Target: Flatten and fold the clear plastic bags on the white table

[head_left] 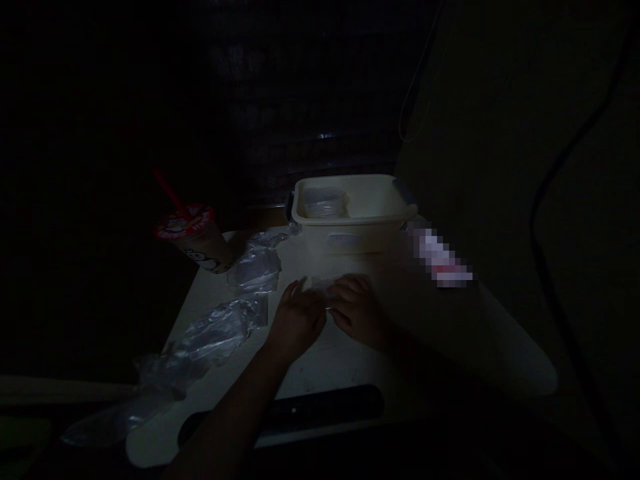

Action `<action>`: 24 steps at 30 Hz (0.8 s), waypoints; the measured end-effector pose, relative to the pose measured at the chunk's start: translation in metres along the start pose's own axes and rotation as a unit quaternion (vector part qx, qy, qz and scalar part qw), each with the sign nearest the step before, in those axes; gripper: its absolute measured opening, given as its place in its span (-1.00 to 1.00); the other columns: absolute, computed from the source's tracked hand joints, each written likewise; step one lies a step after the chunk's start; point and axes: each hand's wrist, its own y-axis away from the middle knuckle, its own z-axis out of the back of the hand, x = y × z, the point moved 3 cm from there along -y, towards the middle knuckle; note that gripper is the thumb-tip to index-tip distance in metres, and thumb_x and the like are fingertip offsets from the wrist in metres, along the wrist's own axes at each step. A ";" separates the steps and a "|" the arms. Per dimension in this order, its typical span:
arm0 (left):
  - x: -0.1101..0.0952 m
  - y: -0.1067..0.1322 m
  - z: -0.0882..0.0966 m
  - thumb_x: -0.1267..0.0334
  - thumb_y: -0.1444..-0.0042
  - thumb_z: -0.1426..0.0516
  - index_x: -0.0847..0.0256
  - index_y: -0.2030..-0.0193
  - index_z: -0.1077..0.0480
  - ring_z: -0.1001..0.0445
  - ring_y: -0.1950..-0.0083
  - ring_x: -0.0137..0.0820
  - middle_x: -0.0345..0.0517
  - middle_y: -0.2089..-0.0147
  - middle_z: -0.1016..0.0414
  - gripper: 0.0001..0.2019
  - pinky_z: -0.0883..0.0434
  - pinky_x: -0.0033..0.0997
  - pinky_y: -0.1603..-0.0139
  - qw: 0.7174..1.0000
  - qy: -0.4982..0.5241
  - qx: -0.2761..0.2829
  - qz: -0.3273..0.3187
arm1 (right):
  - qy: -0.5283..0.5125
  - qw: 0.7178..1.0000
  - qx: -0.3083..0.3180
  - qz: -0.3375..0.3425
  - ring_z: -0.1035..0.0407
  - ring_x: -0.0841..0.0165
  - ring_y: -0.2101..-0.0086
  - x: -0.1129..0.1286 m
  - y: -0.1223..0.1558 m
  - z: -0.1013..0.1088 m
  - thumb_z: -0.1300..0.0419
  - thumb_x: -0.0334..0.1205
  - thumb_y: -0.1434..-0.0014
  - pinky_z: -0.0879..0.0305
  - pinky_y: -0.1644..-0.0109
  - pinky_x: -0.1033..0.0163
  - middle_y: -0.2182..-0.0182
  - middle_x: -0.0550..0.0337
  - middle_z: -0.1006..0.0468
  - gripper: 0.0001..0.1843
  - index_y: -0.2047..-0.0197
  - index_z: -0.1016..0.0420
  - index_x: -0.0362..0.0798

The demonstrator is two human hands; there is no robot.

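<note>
A small clear plastic bag (323,283) lies low over the middle of the white table (320,363), between my two hands. My left hand (300,317) has its fingers curled in at the bag's left side, with one finger raised. From the right, my right hand (359,308) bends its fingers over the bag's other edge and pinches it. The dim light hides the exact contact of the fingertips.
A cream plastic bin (357,230) at the back holds a stack of clear packets (324,202). Drink cup with red straw (205,247) stands back left. Crumpled clear plastic bags (215,333) line the left edge. A blurred item (443,260) lies right; a dark slot (325,407) is in front.
</note>
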 end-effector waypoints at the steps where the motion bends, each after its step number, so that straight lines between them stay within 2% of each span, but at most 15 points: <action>1: 0.000 -0.001 0.000 0.36 -0.01 0.04 0.20 0.38 -0.38 -0.39 0.16 -0.34 -0.14 0.29 -0.48 -0.83 -0.08 -0.13 -0.06 1.000 -0.001 -0.002 0.002 | -0.002 1.000 0.001 0.001 -0.16 0.30 0.12 0.000 0.000 0.000 -0.06 -0.28 0.01 0.02 0.02 0.10 0.22 0.21 -0.43 -0.83 0.33 -0.44 0.01; 6: 0.001 -0.002 0.002 0.36 0.00 0.02 0.21 0.39 -0.37 -0.40 0.19 -0.35 -0.15 0.31 -0.48 -0.85 -0.12 -0.13 -0.05 0.999 0.024 -0.016 0.015 | -0.009 1.000 0.001 -0.018 -0.15 0.26 0.13 0.000 0.000 0.001 -0.07 -0.32 0.06 0.03 0.04 0.09 0.22 0.19 -0.42 -0.73 0.23 -0.40 0.02; 12: 0.008 0.002 0.001 0.32 0.01 -0.01 0.21 0.41 -0.34 -0.38 0.13 -0.36 -0.11 0.28 -0.48 -0.89 -0.26 -0.23 0.04 0.987 0.135 -0.066 0.060 | -0.041 0.996 -0.043 -0.067 -0.21 0.31 0.21 -0.008 -0.001 0.002 -0.05 -0.41 0.08 -0.04 0.08 0.14 0.34 0.19 -0.45 -0.83 0.41 -0.42 -0.02; 13: 0.009 0.002 0.001 0.29 0.02 -0.03 0.21 0.37 -0.34 -0.38 0.13 -0.36 -0.09 0.25 -0.47 -0.90 -0.29 -0.26 0.07 0.981 0.161 -0.072 0.076 | -0.049 0.995 -0.054 -0.072 -0.22 0.32 0.22 -0.010 -0.001 0.002 -0.05 -0.40 0.07 -0.05 0.08 0.15 0.36 0.19 -0.45 -0.84 0.43 -0.41 -0.02; 15: 0.011 0.001 0.000 0.24 0.06 -0.08 0.23 0.23 -0.31 -0.37 0.11 -0.35 -0.03 0.16 -0.44 -0.77 -0.32 -0.28 0.11 0.971 0.204 -0.072 0.100 | -0.068 0.993 -0.069 -0.071 -0.24 0.34 0.24 -0.011 0.000 0.002 -0.04 -0.38 0.06 -0.07 0.09 0.16 0.38 0.20 -0.46 -0.86 0.43 -0.40 -0.03; 17: 0.011 0.000 -0.001 0.23 0.08 -0.10 0.23 0.17 -0.31 -0.35 0.09 -0.34 -0.01 0.13 -0.42 -0.72 -0.32 -0.28 0.10 0.962 0.242 -0.071 0.105 | -0.087 0.991 -0.077 -0.063 -0.26 0.35 0.25 -0.011 0.000 0.003 -0.04 -0.37 0.05 -0.08 0.09 0.16 0.39 0.21 -0.47 -0.87 0.42 -0.39 -0.02; 19: 0.011 0.000 -0.002 0.26 0.05 -0.07 0.22 0.26 -0.36 -0.36 0.10 -0.35 -0.03 0.15 -0.43 -0.81 -0.30 -0.29 0.08 0.945 0.297 -0.066 0.118 | -0.103 0.989 -0.092 -0.058 -0.28 0.36 0.27 -0.011 0.000 0.005 -0.04 -0.35 0.03 -0.11 0.10 0.16 0.41 0.21 -0.47 -0.87 0.42 -0.39 -0.03; 20: 0.013 0.000 -0.003 0.27 0.03 -0.05 0.21 0.32 -0.39 -0.38 0.13 -0.36 -0.06 0.19 -0.45 -0.85 -0.31 -0.31 0.10 0.930 0.330 -0.067 0.145 | -0.109 0.986 -0.107 -0.059 -0.29 0.37 0.29 -0.011 0.000 0.006 -0.04 -0.34 0.03 -0.13 0.12 0.17 0.43 0.19 -0.47 -0.88 0.42 -0.39 -0.04; 24: 0.022 0.006 -0.009 0.23 0.04 -0.04 0.25 0.42 -0.40 -0.43 0.39 -0.43 -0.14 0.40 -0.48 -0.84 -0.37 -0.45 0.36 0.869 0.400 -0.087 0.277 | -0.146 0.971 -0.157 -0.104 -0.32 0.37 0.39 -0.016 0.001 0.009 -0.02 -0.25 0.00 -0.24 0.26 0.23 0.51 0.14 -0.46 -0.85 0.48 -0.38 -0.06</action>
